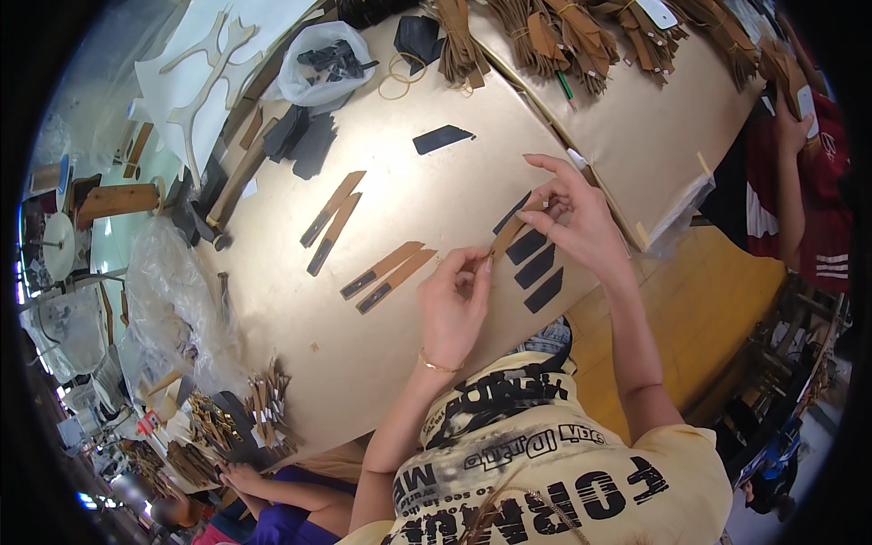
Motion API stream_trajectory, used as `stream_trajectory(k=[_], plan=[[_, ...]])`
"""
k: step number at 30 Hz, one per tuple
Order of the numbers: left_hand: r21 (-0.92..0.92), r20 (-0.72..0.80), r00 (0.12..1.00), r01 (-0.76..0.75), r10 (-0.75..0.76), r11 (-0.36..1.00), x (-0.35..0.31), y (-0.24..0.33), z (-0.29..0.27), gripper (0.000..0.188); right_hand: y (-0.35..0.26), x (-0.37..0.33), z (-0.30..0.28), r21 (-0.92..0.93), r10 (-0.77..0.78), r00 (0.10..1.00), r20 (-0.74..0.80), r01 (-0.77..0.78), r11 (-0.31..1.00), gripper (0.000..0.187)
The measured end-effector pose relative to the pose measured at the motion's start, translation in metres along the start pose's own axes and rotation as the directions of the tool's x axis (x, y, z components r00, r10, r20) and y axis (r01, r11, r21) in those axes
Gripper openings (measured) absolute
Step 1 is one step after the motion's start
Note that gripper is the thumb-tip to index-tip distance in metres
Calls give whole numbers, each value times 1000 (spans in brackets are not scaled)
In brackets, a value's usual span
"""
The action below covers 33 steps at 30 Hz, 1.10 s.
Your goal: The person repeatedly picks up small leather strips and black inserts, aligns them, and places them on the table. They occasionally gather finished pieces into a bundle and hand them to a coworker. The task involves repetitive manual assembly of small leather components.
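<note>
Over the front part of the table, my left hand (456, 304) and my right hand (577, 218) hold a brown leather strip (506, 236) between them. The left fingers pinch its lower end. At its upper end, the right thumb and a finger grip it, with the index finger raised. Several short black strips (534, 267) lie in a row beneath and beside the right hand, one partly hidden by the held strip. Left of my hands lie two pairs of brown strips with black ends (386, 271) (334, 209). Farther back is a single black strip (443, 139).
A hammer (241, 182) and dark pieces (313, 145) lie at the left, near a plastic bag (327, 64). Bundles of brown strips (568, 41) and a green pencil (564, 85) are at the back. Co-workers' hands show at right (792, 127) and lower left (243, 478).
</note>
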<state>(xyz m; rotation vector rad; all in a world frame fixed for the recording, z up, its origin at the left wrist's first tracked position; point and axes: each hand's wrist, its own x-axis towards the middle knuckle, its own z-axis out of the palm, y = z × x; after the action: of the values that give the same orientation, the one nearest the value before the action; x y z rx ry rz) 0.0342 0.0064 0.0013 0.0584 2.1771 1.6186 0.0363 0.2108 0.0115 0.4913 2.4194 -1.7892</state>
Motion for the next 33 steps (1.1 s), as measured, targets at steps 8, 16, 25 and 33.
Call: stream_trajectory(k=[8,16,25,33], plan=[[58,-25,1000,7,-5,998,4,0,3,13,2,4,0,-15,11,1000,-9,-11,1000,60],[134,-24,987,-154,158,979,5,3,3,21,0,3,2,-49,7,1000,-5,-7,999,62],[200,15,985,-171,172,965,6,5,2,29,-2,4,2,-57,34,999,-10,-34,998,58],[289,63,980,-198,187,937,6,1,3,33,-4,4,3,-72,28,1000,-8,-28,997,57]])
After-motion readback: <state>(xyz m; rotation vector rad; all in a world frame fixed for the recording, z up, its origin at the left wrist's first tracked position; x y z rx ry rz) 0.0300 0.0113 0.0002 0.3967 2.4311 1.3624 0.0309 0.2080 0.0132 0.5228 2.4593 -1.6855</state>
